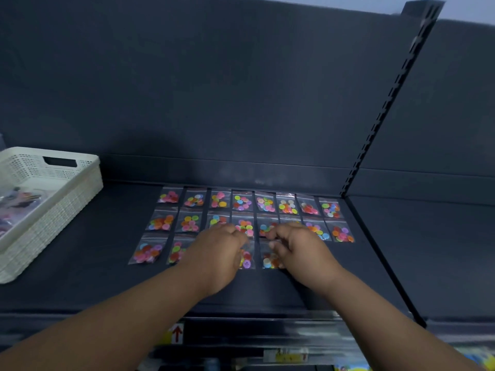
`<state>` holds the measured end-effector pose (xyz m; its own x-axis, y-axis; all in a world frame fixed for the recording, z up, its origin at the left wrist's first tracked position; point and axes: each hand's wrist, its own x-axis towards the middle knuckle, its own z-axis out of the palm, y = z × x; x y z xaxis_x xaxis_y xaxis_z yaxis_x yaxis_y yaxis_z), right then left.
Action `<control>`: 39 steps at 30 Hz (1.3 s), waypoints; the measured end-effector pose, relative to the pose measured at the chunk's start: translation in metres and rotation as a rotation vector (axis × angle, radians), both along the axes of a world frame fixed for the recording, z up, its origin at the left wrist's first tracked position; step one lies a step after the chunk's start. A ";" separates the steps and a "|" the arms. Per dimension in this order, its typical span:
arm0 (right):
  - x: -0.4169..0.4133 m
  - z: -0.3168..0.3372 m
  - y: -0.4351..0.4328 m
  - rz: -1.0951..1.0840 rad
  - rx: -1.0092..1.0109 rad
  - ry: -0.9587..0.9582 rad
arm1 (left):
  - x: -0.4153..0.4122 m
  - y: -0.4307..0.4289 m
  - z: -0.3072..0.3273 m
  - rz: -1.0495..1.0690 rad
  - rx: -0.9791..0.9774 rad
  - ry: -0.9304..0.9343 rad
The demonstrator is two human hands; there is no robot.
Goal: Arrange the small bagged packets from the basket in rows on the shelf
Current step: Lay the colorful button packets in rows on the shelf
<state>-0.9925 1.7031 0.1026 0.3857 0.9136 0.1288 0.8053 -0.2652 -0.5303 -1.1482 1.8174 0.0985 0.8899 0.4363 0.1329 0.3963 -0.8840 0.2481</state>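
Note:
Small clear packets of coloured buttons lie in three rows on the dark shelf (80, 266). The back row (242, 201) and the middle row (189, 223) run side by side; the front row (147, 253) reaches only to the middle. My left hand (217, 254) is curled over the top of a front-row packet (247, 259). My right hand (301, 250) pinches the top edge of the neighbouring packet (270, 261), which lies flat. My hands hide parts of both front rows. The white basket (57, 156) stands at the left with more packets (18, 200) inside.
A dark back panel rises behind the shelf. A slotted metal upright (388, 103) and a raised shelf edge (380, 263) bound the packets on the right. Below the front edge runs a price-label strip (176, 333) with a red arrow.

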 end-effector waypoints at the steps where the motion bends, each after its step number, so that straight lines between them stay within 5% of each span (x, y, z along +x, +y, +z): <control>1: -0.002 0.005 0.005 0.011 0.012 -0.020 | -0.002 0.003 0.005 0.013 0.014 -0.005; 11: -0.060 0.055 0.084 0.251 0.110 -0.257 | -0.073 0.059 0.059 0.234 0.199 -0.107; 25: -0.218 0.078 0.236 0.539 0.057 -0.312 | -0.267 0.165 0.094 0.639 0.197 -0.011; 39: -0.309 0.050 0.364 0.421 -0.233 -0.185 | -0.344 0.267 0.063 0.546 -0.024 0.048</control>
